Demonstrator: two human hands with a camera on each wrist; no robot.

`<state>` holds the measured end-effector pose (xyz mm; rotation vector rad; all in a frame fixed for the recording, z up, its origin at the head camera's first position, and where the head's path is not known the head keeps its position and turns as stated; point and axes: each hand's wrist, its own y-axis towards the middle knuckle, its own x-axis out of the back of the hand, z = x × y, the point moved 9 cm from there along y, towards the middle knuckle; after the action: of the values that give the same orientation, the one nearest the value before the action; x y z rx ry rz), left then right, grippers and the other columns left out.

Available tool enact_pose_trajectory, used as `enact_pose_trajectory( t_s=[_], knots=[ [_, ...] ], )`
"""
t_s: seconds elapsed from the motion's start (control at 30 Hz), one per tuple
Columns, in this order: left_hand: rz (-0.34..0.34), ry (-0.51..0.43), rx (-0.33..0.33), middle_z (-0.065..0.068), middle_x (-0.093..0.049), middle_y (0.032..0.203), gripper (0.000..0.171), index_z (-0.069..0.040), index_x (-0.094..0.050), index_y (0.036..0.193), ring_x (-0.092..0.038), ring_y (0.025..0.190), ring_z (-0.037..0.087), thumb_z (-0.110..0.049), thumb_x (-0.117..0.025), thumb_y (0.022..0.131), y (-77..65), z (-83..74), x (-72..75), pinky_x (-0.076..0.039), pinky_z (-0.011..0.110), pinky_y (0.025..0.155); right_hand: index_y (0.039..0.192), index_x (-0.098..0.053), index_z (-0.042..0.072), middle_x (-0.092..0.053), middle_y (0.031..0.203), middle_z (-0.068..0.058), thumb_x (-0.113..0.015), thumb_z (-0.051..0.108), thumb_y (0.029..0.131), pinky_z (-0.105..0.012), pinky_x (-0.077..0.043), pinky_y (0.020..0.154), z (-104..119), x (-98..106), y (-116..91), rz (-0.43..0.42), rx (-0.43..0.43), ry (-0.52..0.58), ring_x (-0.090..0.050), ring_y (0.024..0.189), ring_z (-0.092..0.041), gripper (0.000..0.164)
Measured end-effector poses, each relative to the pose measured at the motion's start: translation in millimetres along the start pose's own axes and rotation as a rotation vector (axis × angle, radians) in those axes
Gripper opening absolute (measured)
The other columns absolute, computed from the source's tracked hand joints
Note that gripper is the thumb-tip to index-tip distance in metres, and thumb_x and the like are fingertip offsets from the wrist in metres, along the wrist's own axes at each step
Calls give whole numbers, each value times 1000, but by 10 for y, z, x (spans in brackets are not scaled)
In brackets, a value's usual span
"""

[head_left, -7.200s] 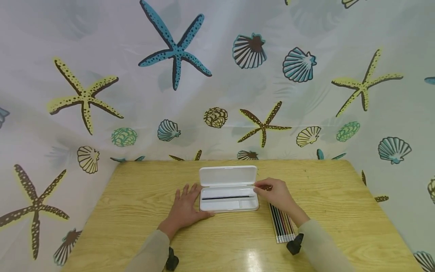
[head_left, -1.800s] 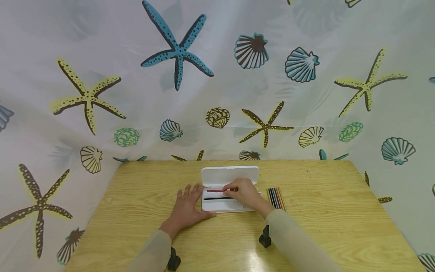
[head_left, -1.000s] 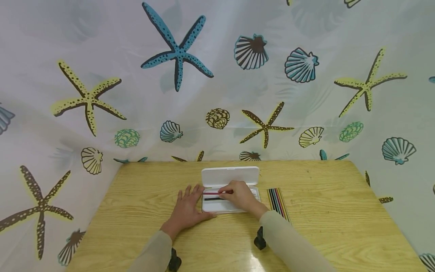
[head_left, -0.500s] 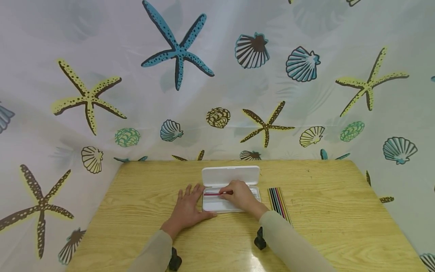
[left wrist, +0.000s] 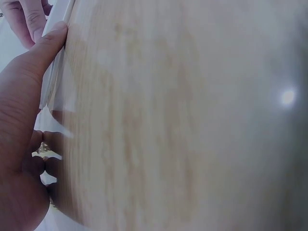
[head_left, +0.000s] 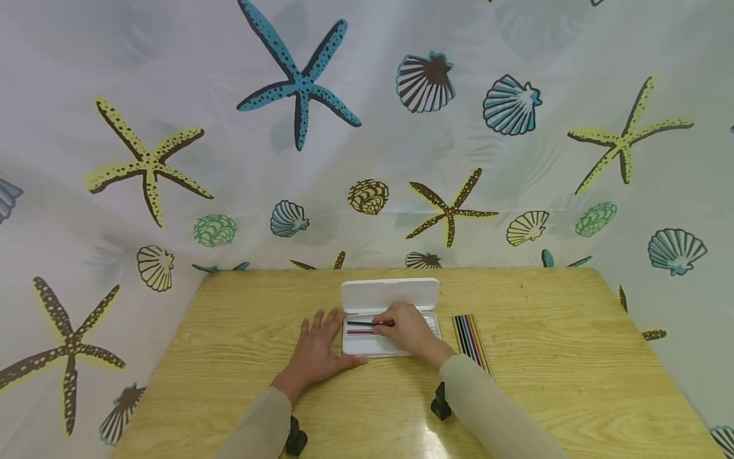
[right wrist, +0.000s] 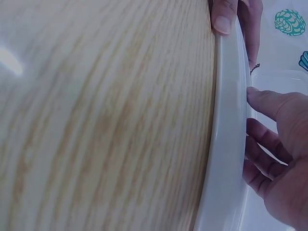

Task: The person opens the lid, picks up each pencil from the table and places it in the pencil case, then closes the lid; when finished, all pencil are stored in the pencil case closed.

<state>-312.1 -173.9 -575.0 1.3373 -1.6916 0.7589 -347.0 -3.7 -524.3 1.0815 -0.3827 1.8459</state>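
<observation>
A white pencil box (head_left: 373,347) lies on the table with its lid (head_left: 390,294) raised at the back. My right hand (head_left: 407,328) reaches into it, thumb and fingers pinching a dark pencil (head_left: 360,323) near the back of the tray. In front of that pencil lies a red pencil (head_left: 358,331); the hand covers the right part of both. My left hand (head_left: 315,350) rests at the box's left end with fingers spread, its thumb (left wrist: 53,41) against the front edge. The right wrist view shows the right fingers (right wrist: 269,139) just beyond the box's front wall.
Right of the box, a row of coloured pencils (head_left: 473,344) lies side by side, its near end hidden by the right sleeve (head_left: 493,401). The wooden table (head_left: 562,357) ends at a hanging cloth (head_left: 367,140) printed with shells and starfish.
Over the last seconds the right hand has gone from the pencil row into the box, bringing a red pencil. The red pencil now lies in front of the dark one, which was the nearer before.
</observation>
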Motion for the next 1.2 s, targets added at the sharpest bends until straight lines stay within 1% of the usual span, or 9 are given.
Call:
enact_pose_trajectory(
  t_s=[0.23, 0.33, 0.4, 0.57, 0.77, 0.87, 1.03, 1.2],
  knots=[
    [7, 3, 6, 19, -34, 171, 113, -24, -31, 168, -19, 161, 48, -81, -73, 79, 8, -3, 0, -9, 73, 127, 105, -85, 10, -72, 88, -2, -81, 19, 94, -29, -48, 74, 11, 77, -30, -8, -13, -8, -57, 81, -12, 14],
    [4, 9, 5, 19, -34, 170, 114, -24, -31, 168, -20, 161, 48, -81, -72, 79, 14, -2, -1, -10, 73, 127, 106, -85, 9, -71, 88, -1, -80, 20, 95, -28, -49, 73, -7, 146, -61, -18, -27, 6, -58, 81, -12, 16],
    [1, 13, 4, 19, -35, 170, 114, -24, -31, 168, -21, 160, 48, -81, -72, 79, 20, -2, -2, -10, 73, 127, 108, -84, 8, -71, 89, -1, -79, 21, 96, -27, -50, 73, -39, 204, -93, -20, -47, 37, -59, 82, -12, 18],
    [-8, 23, -3, 20, -36, 170, 114, -23, -32, 168, -22, 160, 49, -81, -73, 79, 30, -6, 6, -11, 73, 127, 109, -83, 5, -74, 93, -1, -78, 21, 97, -25, -52, 74, -144, 428, -201, -62, -83, 117, -62, 84, -12, 21],
    [-13, 10, -7, 21, -37, 169, 112, -21, -34, 167, -23, 159, 49, -78, -75, 79, 20, -20, 31, -12, 74, 126, 110, -82, 2, -76, 94, -6, -80, 17, 95, -26, -55, 73, -258, 766, -346, -158, -54, 135, -67, 83, -16, 22],
    [-8, 7, -7, 21, -36, 169, 112, -19, -35, 166, -23, 159, 49, -77, -75, 79, 11, -28, 37, -12, 74, 126, 111, -82, 3, -77, 96, -6, -81, 18, 94, -26, -55, 75, -351, 894, -418, -185, -77, 136, -67, 85, -16, 23],
    [-13, 1, -10, 21, -37, 168, 112, -18, -35, 166, -24, 159, 50, -76, -76, 80, 8, -33, 42, -12, 75, 125, 114, -81, 5, -77, 100, -6, -80, 21, 95, -25, -52, 72, -527, 1038, -546, -202, -142, 147, -65, 87, -14, 25],
    [-7, -14, -4, 21, -35, 170, 109, -22, -35, 166, -21, 160, 50, -75, -76, 80, 5, -31, 32, -11, 75, 125, 116, -81, 5, -76, 98, -6, -79, 22, 96, -24, -51, 69, -675, 1137, -712, -221, -172, 144, -64, 86, -15, 26]
  ],
)
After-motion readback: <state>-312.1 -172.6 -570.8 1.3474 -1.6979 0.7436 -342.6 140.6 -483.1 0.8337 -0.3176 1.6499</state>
